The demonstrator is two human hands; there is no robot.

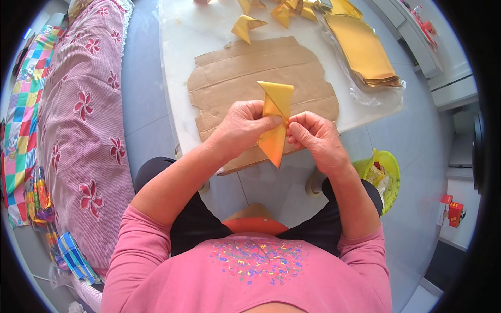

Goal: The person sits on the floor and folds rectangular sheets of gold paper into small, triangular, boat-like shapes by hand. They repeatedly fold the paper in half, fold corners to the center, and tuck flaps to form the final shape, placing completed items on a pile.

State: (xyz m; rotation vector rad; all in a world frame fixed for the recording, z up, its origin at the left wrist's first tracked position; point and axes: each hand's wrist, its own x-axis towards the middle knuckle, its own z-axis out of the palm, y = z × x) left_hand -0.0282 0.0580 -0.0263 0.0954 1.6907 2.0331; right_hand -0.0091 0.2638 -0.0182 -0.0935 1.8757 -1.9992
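Note:
A folded sheet of gold paper [277, 99] is held up over the near part of a cardboard sheet [261, 65]. It is folded into a slanted strip with a pointed lower end and a triangular flap at the top. My left hand [245, 125] pinches its left side, thumb across the front. At its right edge, my right hand [315, 136] has thumb and fingertips pressed together on the paper. The right fingers partly hide that edge. Finished-looking folded gold pieces [247, 28] stand beyond the cardboard on the white table [180, 31].
A stack of flat gold paper [362, 49] in clear plastic lies at the table's right. A lime-green basket [392, 180] with contents stands on the floor at right. Along the left runs a bed with a pink flowered cover [86, 130]. White drawers [454, 94] stand at far right.

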